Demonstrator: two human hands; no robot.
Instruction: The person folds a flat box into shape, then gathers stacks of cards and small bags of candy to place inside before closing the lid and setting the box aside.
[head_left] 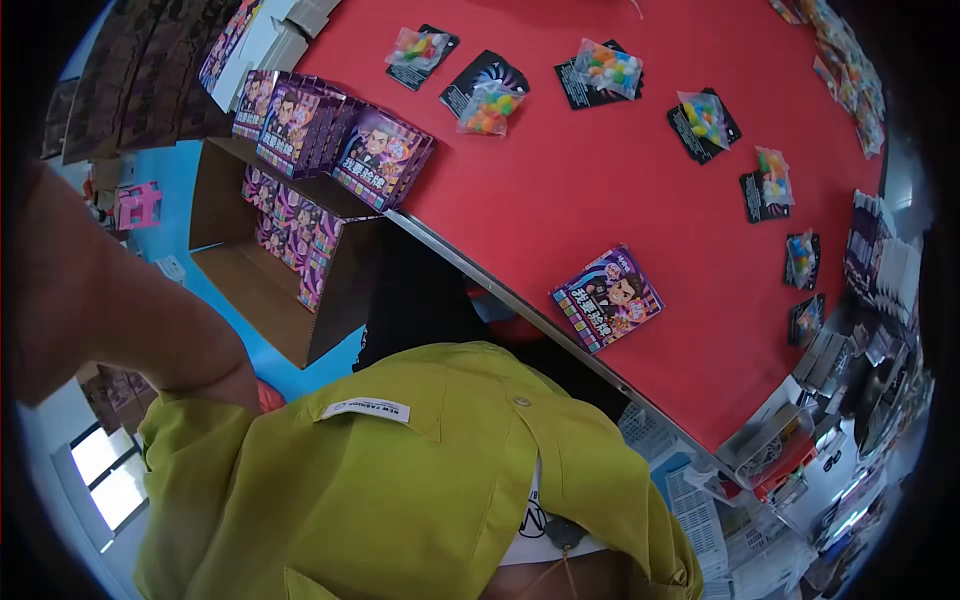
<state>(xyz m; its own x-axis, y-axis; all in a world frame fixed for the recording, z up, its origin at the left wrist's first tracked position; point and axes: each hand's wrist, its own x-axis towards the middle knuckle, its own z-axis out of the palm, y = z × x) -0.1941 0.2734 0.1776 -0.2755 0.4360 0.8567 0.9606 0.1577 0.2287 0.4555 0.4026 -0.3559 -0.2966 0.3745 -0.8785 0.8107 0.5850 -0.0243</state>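
Neither of my hands shows. A bare arm, raised close to the camera, fills the left side, its hand out of view. One purple box with a cartoon figure (608,298) lies on the red table (590,190) near its front edge. Farther back, several small bags of colourful candy (608,70) rest on black cards (485,75), spread in a curved row. Stacks of the same purple boxes (385,155) stand at the table's left corner. Beside them an open cardboard carton (285,315) holds more purple boxes (290,230).
More candy bags (845,70) are heaped along the far right edge. Flat purple-and-white packs (880,255) stand in a row at the right. A clear bin (775,445), a red tray (785,470) and printed sheets (695,510) sit at the lower right. Brown cartons (150,75) are stacked upper left.
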